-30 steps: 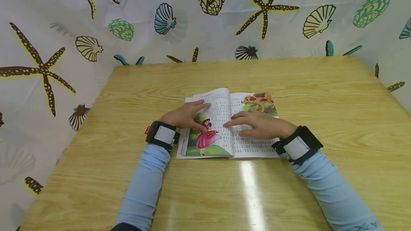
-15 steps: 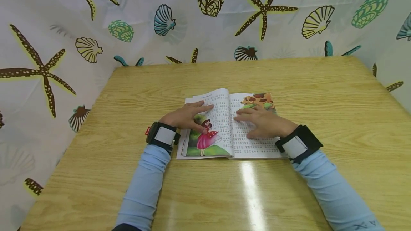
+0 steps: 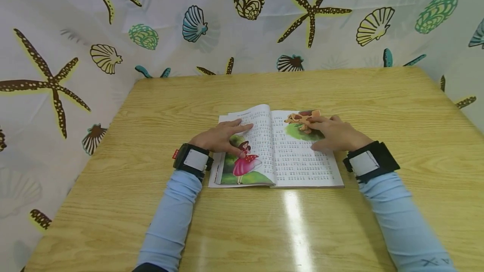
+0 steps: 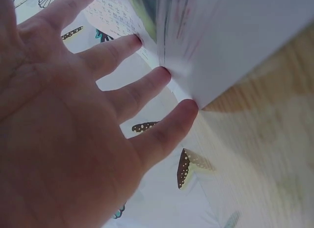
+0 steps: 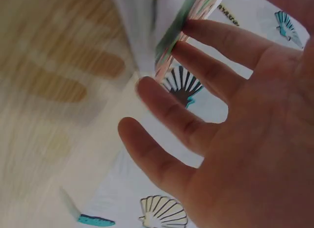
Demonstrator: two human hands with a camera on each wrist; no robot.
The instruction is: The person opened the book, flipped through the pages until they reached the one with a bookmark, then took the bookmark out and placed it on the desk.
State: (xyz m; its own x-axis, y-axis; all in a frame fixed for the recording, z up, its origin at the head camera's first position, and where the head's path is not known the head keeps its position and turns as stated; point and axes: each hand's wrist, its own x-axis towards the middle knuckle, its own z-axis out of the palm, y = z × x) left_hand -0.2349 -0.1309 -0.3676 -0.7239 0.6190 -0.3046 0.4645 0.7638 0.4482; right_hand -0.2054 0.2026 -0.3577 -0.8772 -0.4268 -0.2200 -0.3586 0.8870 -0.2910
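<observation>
An open picture book (image 3: 302, 167) lies on the wooden table, a girl in a pink dress on its left page and a dog on its right. My left hand (image 3: 219, 137) rests on the left page with fingers spread; in the left wrist view, the fingertips (image 4: 184, 110) touch the page and its outer edge. My right hand (image 3: 336, 134) is over the upper right edge of the right page. In the right wrist view its fingers (image 5: 211, 34) are extended, two tips at the page edge and the other two beyond the book.
The book lies mid-table on a wood-grain tabletop (image 3: 242, 226) with a bright light streak in front. A white cloth (image 3: 227, 32) printed with shells and starfish hangs behind and to both sides. Each wrist wears a black strap (image 3: 372, 162).
My right hand has moved rightward from the middle of the right page to its outer edge, uncovering the text and the dog picture. My left hand has stayed in place.
</observation>
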